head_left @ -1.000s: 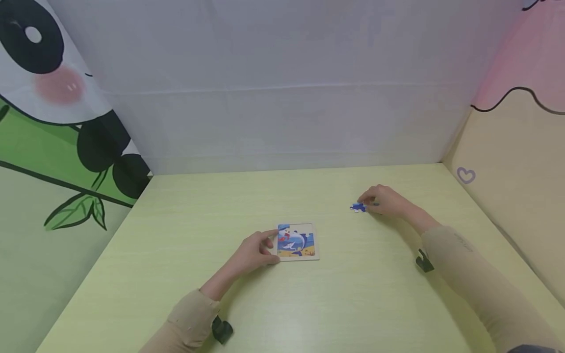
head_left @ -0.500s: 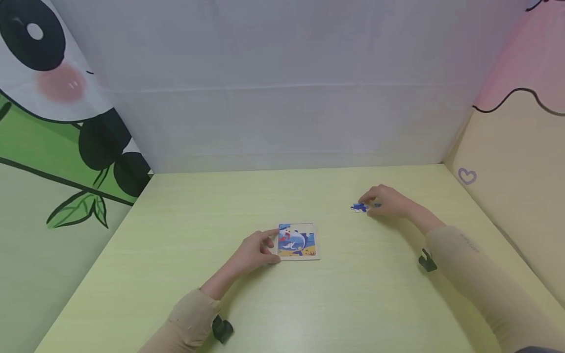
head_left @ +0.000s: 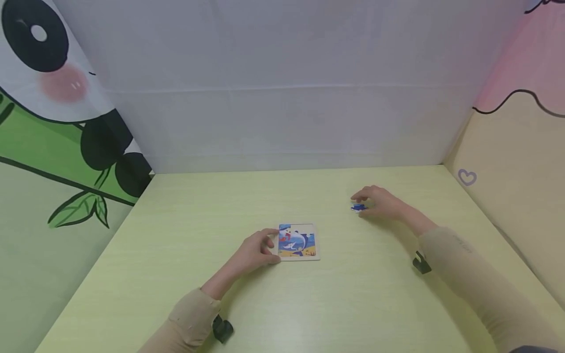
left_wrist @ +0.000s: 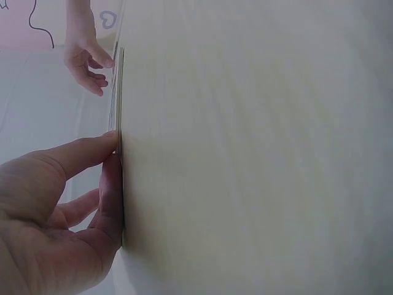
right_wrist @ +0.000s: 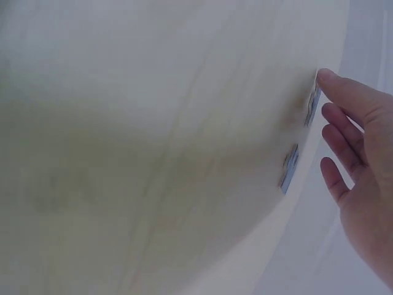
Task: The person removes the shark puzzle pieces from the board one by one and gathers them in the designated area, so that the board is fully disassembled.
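A small square jigsaw puzzle [head_left: 297, 243] with a dolphin picture in a pale tray lies on the table, part of its upper area bare. My left hand [head_left: 253, 252] holds the tray's left side, index finger at the upper left corner and thumb at the lower one. Edge-on in the left wrist view, the tray [left_wrist: 120, 92] shows as a thin strip. My right hand [head_left: 380, 203] arches over a blue puzzle piece [head_left: 358, 208], thumb and fingers apart. In the right wrist view the thumb tip is right at one piece [right_wrist: 314, 106]; a second piece [right_wrist: 288, 170] lies beside it.
The pale yellow table [head_left: 212, 206] ends at a white back wall [head_left: 282, 127]. Printed cloth with a cartoon panda [head_left: 53, 93] stands on the left, a cream and pink side wall [head_left: 512, 171] on the right. A dark clip-like object hangs at each wrist.
My right hand has shifted slightly left over the blue piece and its fingers have spread. The second piece, seen earlier by its fingers, is now hidden in the head view. My left hand stays put.
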Demonstrator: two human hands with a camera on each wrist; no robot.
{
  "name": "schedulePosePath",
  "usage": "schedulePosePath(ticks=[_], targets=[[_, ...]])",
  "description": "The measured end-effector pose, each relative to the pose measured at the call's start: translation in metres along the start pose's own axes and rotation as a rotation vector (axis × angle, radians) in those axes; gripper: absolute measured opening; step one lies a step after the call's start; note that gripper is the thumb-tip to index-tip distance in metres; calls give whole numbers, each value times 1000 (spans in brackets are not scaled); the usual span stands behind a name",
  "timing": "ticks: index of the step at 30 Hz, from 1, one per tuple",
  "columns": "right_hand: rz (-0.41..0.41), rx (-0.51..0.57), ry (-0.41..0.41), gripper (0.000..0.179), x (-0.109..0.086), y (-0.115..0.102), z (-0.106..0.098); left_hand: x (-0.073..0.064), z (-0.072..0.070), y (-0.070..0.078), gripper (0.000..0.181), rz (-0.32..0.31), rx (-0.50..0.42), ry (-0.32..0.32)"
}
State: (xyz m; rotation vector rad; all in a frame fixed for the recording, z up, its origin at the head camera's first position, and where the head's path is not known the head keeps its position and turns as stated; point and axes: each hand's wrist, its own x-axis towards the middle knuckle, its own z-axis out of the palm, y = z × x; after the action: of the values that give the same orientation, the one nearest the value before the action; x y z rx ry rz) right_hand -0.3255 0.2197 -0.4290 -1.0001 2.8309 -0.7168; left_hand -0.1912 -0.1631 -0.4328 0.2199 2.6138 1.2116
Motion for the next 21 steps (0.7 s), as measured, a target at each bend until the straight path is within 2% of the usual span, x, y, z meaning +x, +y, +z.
schedulePosePath(ticks=[4, 9, 21], targets=[[-15, -21, 18, 43, 10, -9, 10, 1, 1, 0, 70, -18, -9, 10], [-2, -17, 44, 43, 22, -31, 20, 2, 1, -1, 70, -30, -17, 19], [45, 123, 75, 37, 44, -91, 50, 3, 1, 0, 68, -33, -20, 15]])
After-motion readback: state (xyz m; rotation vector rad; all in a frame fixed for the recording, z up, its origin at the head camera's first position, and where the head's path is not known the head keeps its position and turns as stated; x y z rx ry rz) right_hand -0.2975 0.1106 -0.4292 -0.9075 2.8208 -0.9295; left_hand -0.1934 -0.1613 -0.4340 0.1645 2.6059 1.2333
